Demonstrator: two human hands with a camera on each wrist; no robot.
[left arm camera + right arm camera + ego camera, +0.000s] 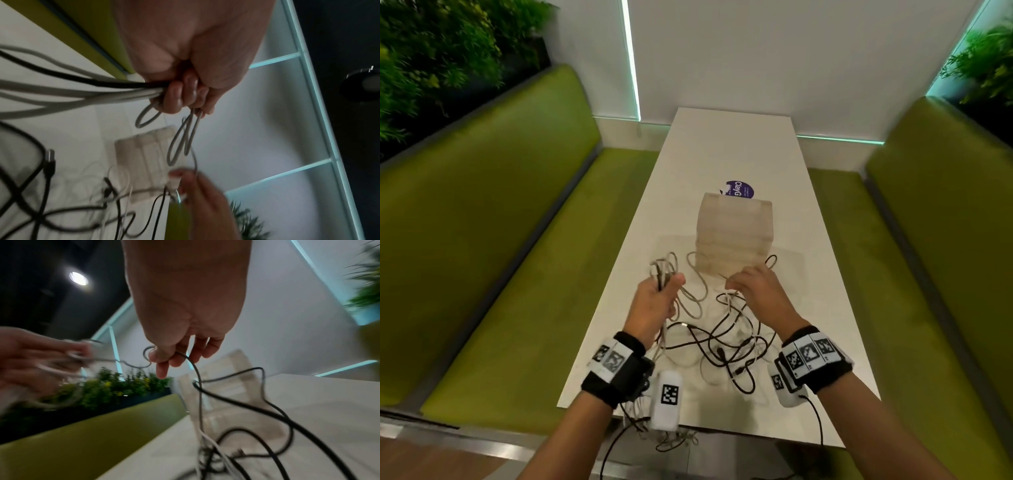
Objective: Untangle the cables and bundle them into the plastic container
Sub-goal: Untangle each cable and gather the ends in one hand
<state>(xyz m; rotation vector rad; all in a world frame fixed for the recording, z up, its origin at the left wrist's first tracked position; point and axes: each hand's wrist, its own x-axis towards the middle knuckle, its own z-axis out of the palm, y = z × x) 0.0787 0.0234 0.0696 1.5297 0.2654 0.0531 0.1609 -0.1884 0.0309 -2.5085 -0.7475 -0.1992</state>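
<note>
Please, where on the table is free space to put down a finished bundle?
Bare table lies beyond the plastic container and purple sticker, toward the wall. A narrower strip runs along the container's right side. Near the hands, tangled cables crowd the surface.

Black and grey cables (722,339) lie knotted on the white desk (825,308), some loops lifted above it. Just behind them stands a translucent, ribbed plastic container (734,236), upright, touching the nearest loops.

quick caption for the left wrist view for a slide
Left hand grips a bunch of grey and black cables while the right hand pinches one grey strand near the container.
</note>
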